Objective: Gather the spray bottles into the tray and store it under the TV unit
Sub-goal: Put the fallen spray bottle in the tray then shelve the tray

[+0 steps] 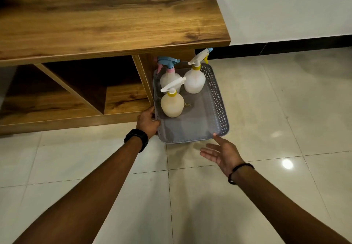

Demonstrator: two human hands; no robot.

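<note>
A grey perforated tray (217,108) lies on the tiled floor beside the right end of the wooden TV unit (106,20), its far end under the unit's overhanging top. Three white spray bottles stand upright in it: one with a blue and pink trigger (169,76) at the back left, one with a white trigger and yellow collar (194,81) at the back right, and a yellowish one (172,104) in front. My left hand (147,121) grips the tray's near left corner. My right hand (222,153) is open, fingers spread, its fingertip at the tray's near right edge.
The TV unit has open lower compartments (82,91) divided by slanted wooden panels. A white wall with a black skirting (285,47) runs behind on the right. Glossy floor tiles (276,110) extend to the right of the tray and toward me.
</note>
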